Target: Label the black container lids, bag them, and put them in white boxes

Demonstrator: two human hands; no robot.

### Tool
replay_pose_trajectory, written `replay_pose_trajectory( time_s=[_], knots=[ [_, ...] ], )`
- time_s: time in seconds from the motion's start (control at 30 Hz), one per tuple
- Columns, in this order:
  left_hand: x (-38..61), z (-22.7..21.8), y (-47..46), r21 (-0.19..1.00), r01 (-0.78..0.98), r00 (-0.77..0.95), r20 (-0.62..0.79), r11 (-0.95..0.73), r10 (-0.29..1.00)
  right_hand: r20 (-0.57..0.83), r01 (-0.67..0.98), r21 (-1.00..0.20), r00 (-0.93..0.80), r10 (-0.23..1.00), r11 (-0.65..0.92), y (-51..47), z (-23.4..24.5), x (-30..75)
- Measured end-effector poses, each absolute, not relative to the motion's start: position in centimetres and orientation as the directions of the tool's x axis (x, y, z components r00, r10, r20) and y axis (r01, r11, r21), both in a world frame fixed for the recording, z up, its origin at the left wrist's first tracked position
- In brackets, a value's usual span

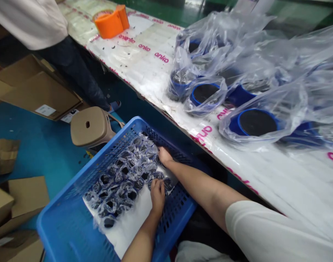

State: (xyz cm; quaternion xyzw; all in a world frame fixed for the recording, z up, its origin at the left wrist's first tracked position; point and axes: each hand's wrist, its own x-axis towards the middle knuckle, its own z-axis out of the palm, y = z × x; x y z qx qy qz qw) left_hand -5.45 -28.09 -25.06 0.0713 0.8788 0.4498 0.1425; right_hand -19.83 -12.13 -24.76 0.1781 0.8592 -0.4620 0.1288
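Inside the basket, my left hand (157, 193) has its fingers bent over a plastic-bagged round piece near the edge of the packed rows. My right hand (165, 156) reaches down at the basket's right side, touching the end of the rows; its fingers are mostly hidden among the bags. The bagged round pieces (125, 170), dark with black tops, stand close together in clear plastic. Beneath them lies a white sheet (137, 214), partly bare near my left forearm. All of this sits in a blue perforated basket (65, 193).
On the long table (152, 69), larger bagged blue pieces with black tops (257, 122) crowd the right side. An orange tape roll (107, 24) stands farther back. A beige stool (88, 125), cardboard boxes (43, 91) and a standing person (76, 69) are on the left.
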Motion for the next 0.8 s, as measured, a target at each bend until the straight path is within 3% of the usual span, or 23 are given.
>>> replay_pose_trajectory(
  time_s=[0.2, 0.47, 0.8],
  knots=[
    [-5.4, -25.1, -28.1, 0.808, -0.020, -0.948, -0.202, 0.589, 0.244, -0.469, 0.520, -0.696, -0.852, 0.234, 0.495, -12.5, -24.6, -19.4],
    [-5.3, -25.3, -28.1, 0.820, -0.021, -0.953, -0.189, 0.572, 0.236, -0.408, 0.394, -0.770, -0.909, 0.088, 0.501, -11.5, -24.3, -19.2],
    [-5.4, -24.9, -28.2, 0.837, -0.044, -0.948, -0.208, 0.545, 0.242, -0.361, 0.344, -0.779, -0.930, 0.073, 0.524, -11.1, -23.7, -18.1]
  ],
)
